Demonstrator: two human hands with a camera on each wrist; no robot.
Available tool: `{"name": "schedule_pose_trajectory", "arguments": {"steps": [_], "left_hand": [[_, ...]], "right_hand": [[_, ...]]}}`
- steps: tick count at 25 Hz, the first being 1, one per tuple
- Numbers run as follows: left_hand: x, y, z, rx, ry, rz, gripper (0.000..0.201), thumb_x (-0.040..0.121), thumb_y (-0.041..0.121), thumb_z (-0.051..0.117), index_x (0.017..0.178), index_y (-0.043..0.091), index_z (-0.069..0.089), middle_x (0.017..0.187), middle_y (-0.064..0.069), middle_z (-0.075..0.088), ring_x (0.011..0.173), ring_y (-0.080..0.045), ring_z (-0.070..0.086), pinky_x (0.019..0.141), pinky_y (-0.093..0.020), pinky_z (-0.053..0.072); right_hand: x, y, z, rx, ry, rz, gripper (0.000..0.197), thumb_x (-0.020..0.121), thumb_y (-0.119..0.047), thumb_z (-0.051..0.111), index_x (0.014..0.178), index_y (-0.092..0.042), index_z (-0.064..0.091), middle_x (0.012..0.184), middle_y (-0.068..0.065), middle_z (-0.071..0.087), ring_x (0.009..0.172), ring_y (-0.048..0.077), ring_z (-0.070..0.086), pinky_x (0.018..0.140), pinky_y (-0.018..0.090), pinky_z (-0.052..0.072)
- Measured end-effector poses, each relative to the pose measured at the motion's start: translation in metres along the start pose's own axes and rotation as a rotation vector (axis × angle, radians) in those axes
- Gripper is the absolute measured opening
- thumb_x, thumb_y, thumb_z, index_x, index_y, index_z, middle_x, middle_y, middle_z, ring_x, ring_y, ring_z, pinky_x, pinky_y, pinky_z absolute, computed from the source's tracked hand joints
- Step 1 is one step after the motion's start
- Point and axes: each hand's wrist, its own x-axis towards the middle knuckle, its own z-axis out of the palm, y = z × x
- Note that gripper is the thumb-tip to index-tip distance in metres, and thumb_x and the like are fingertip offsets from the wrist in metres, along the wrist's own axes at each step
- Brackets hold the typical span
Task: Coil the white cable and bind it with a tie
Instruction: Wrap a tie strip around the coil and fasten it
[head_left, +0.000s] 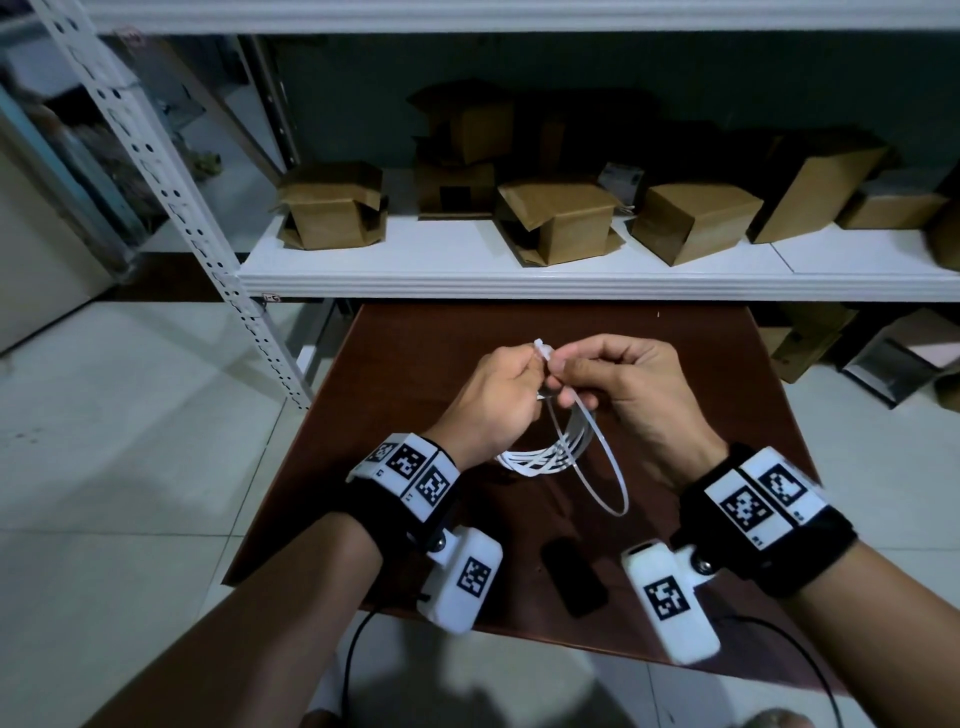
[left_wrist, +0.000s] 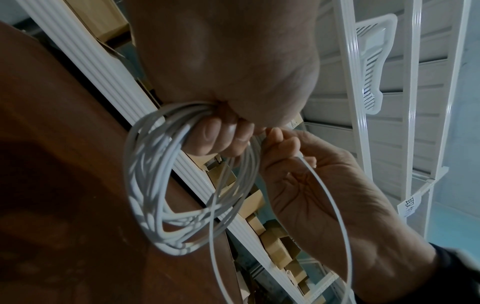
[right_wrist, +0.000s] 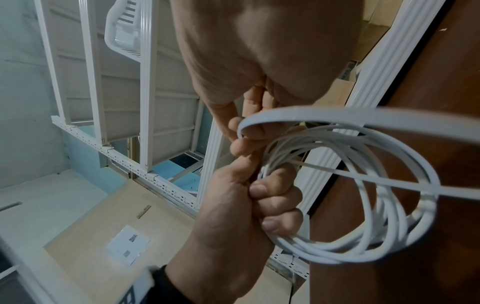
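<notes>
Cable (left_wrist: 145, 185) white, thin, coiled in loose loops, both hands clamped on it, flat tie (head_left: 602, 467) looping wide.

I see the white cable (left_wrist: 155, 185) coiled in several loops, a thin white tie (head_left: 605, 467) looped around it, unclosed.

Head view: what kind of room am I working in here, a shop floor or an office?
Most likely a storeroom or small warehouse. White metal shelving holds a row of brown cardboard boxes, more boxes sit on the tiled floor, and the work goes on over a small brown table pushed against the rack.
</notes>
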Motion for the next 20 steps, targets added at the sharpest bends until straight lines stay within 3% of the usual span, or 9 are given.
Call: {"name": "schedule_pose_trajectory", "arguments": {"steps": [4,6,7,10,12,14,15,17,20], "left_hand": [[0.001,-0.003,0.002,0.042,-0.022,0.046,0.032,0.1,0.039,0.038,0.077,0.034,0.059,0.075,-0.009,0.068,0.051,-0.014,0.047,0.048,-0.034,0.039],[0.001,-0.005,0.001,0.087,-0.023,0.084,0.029,0.099,0.034,0.039,0.079,0.033,0.06,0.084,-0.007,0.074,0.058,-0.016,0.052,0.057,-0.045,0.046],[0.0,-0.005,0.0,0.118,-0.024,0.097,0.029,0.1,0.03,0.039,0.08,0.033,0.06,0.081,0.0,0.074,0.058,-0.013,0.053,0.059,-0.044,0.047],[-0.005,0.001,-0.004,0.214,-0.047,0.139,0.034,0.105,0.015,0.042,0.081,0.031,0.061,0.064,0.025,0.066,0.053,0.004,0.055,0.058,-0.022,0.043],[-0.007,0.001,-0.004,0.274,-0.068,0.165,0.031,0.106,0.017,0.044,0.092,0.029,0.068,0.077,0.027,0.073,0.068,0.009,0.064,0.067,-0.015,0.049],[-0.007,0.0,-0.004,0.323,-0.07,0.18,0.029,0.103,0.03,0.041,0.101,0.033,0.07,0.095,0.016,0.078,0.089,-0.002,0.072,0.082,-0.032,0.058],[-0.007,0.0,-0.003,0.352,-0.067,0.179,0.031,0.101,0.035,0.039,0.101,0.034,0.07,0.096,0.012,0.078,0.091,-0.008,0.073,0.083,-0.038,0.059],[-0.007,0.001,-0.003,0.386,-0.071,0.184,0.033,0.099,0.038,0.038,0.097,0.031,0.07,0.086,0.012,0.075,0.08,-0.007,0.071,0.074,-0.036,0.057],[-0.011,0.01,-0.004,0.309,-0.112,0.155,0.028,0.102,0.026,0.049,0.082,0.025,0.07,0.054,0.022,0.06,0.052,0.002,0.053,0.055,-0.024,0.038]], "right_hand": [[0.0,0.0,0.0,0.034,-0.005,0.006,0.017,0.087,0.012,0.069,0.101,0.021,0.067,0.076,0.025,0.069,0.058,0.021,0.053,0.048,0.017,0.044],[0.0,0.0,0.0,0.043,-0.009,0.004,0.019,0.087,0.012,0.07,0.102,0.022,0.066,0.077,0.025,0.069,0.059,0.022,0.053,0.048,0.017,0.044],[0.0,0.0,0.0,0.045,-0.012,0.003,0.02,0.087,0.012,0.07,0.102,0.023,0.066,0.077,0.025,0.07,0.059,0.022,0.053,0.048,0.016,0.044],[0.001,0.001,-0.001,0.04,-0.013,-0.024,0.027,0.085,0.01,0.073,0.105,0.024,0.062,0.075,0.022,0.071,0.056,0.018,0.059,0.049,0.016,0.046],[0.003,0.002,-0.002,0.018,-0.011,-0.049,0.03,0.084,0.009,0.075,0.106,0.023,0.06,0.073,0.019,0.073,0.054,0.015,0.063,0.05,0.016,0.049],[0.004,0.003,-0.005,-0.036,-0.014,-0.073,0.03,0.083,0.008,0.077,0.106,0.02,0.062,0.07,0.018,0.073,0.056,0.017,0.065,0.053,0.017,0.051],[0.005,0.003,-0.005,-0.071,-0.021,-0.083,0.028,0.083,0.006,0.078,0.105,0.017,0.066,0.069,0.017,0.073,0.058,0.018,0.065,0.054,0.017,0.051],[0.005,0.003,-0.006,-0.144,-0.04,-0.097,0.022,0.082,0.004,0.079,0.1,0.014,0.07,0.071,0.02,0.073,0.056,0.016,0.065,0.053,0.017,0.05],[0.006,0.002,-0.006,-0.188,-0.034,-0.097,0.018,0.084,0.005,0.078,0.095,0.016,0.07,0.071,0.02,0.072,0.053,0.014,0.063,0.05,0.016,0.047]]}}
